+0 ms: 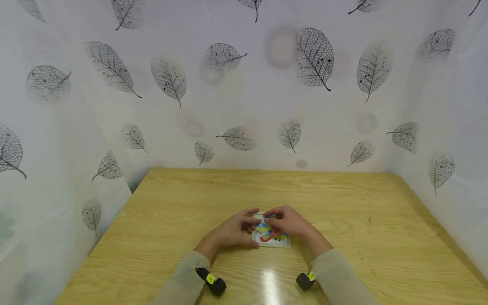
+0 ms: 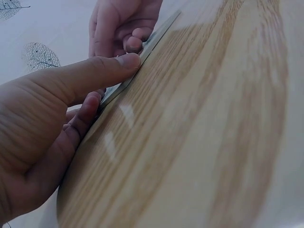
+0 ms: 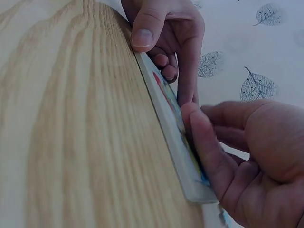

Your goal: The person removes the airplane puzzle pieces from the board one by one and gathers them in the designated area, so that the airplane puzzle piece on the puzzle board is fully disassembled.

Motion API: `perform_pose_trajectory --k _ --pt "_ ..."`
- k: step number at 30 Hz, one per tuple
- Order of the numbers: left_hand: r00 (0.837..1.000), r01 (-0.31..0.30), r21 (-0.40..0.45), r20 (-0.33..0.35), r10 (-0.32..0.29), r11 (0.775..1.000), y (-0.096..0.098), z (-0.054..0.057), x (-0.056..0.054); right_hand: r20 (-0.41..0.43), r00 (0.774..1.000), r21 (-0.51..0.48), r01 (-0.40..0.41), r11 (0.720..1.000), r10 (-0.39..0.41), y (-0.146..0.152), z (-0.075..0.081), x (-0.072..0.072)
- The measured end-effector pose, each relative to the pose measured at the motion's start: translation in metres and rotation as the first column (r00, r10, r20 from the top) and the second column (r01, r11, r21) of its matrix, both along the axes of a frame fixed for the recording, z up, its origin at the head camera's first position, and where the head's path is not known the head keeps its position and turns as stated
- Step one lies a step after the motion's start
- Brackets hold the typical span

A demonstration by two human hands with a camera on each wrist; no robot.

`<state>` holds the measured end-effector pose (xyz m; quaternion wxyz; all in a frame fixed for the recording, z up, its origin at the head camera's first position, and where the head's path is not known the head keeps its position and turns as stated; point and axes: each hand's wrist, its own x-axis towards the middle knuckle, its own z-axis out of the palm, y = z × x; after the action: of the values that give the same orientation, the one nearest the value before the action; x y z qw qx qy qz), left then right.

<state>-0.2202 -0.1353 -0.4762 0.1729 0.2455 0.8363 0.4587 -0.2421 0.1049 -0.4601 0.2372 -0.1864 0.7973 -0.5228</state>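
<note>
A small white-bordered board [image 1: 272, 243] with a colourful cartoon picture lies flat on the wooden table. My left hand [image 1: 233, 231] holds its left side, the thumb at the near left corner and the other fingers towards the far side. In the right wrist view, that thumb [image 3: 142, 38] rests on the board's end. Over the right part of the picture, my right hand [image 1: 291, 222] bends its fingers down to the surface. Its thumb [image 3: 202, 130] is close to the left hand's fingertip. Whether the right fingers pinch anything small is hidden.
The wooden table [image 1: 183, 199] extends on every side of the board. White cloth with grey leaf prints [image 1: 244, 97] hangs behind the table and along both sides. Black wrist cameras [image 1: 217, 286] sit by both sleeves, low over the tabletop.
</note>
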Motion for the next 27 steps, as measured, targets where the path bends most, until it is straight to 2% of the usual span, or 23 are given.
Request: perform_pose_trajectory --k 5,12,21,24,27 --pt "1.000 0.001 -0.011 0.001 -0.001 1.000 0.000 0.000 -0.001 -0.052 0.999 0.099 0.014 0.995 -0.009 -0.004 0.002 0.002" --pt "1.000 0.008 -0.012 -0.006 -0.008 1.000 0.001 0.001 -0.001 -0.108 0.994 0.139 0.019 0.990 -0.003 -0.006 0.004 0.004" --pt "1.000 -0.003 -0.022 -0.005 0.003 1.000 0.001 0.001 0.001 -0.268 0.963 0.201 0.038 0.979 0.018 -0.009 0.008 0.005" --pt "1.000 -0.006 -0.018 -0.005 0.006 1.000 0.001 0.001 0.000 -0.276 0.961 0.199 0.043 0.979 0.014 -0.010 0.009 0.007" --pt "1.000 -0.004 -0.016 -0.007 0.004 1.000 0.001 0.001 0.000 -0.240 0.971 0.184 0.034 0.982 0.011 -0.009 0.011 0.006"
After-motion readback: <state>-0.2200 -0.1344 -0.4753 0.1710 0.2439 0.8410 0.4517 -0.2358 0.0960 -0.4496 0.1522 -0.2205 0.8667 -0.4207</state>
